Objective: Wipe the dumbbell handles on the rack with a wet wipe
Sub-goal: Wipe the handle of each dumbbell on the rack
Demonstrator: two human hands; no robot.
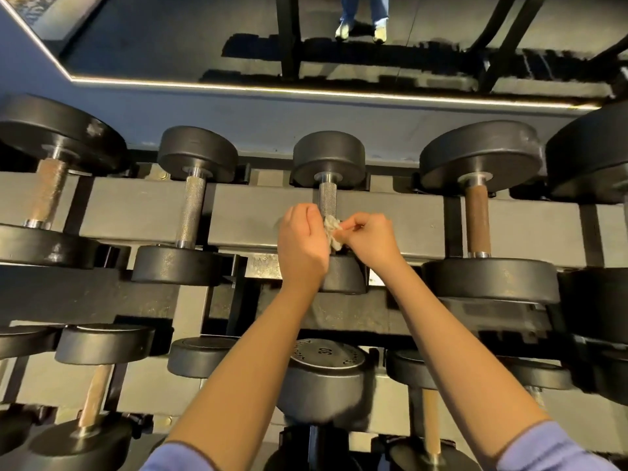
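Now | rack [272, 205] holds dumbbells [197, 151] | both hands [302, 236] [370, 237] pinch wipe [331, 232] at handle [327, 198]

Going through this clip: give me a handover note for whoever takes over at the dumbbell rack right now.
Left hand: fingers curled round the crumpled wet wipe, beside the middle dumbbell handle on the top rack.
Right hand: pinches the same wipe from the other side.
Done: no telling which handles are already wiped.
Left: probably this handle, then its neighbours, such as the brownish handle to the right.
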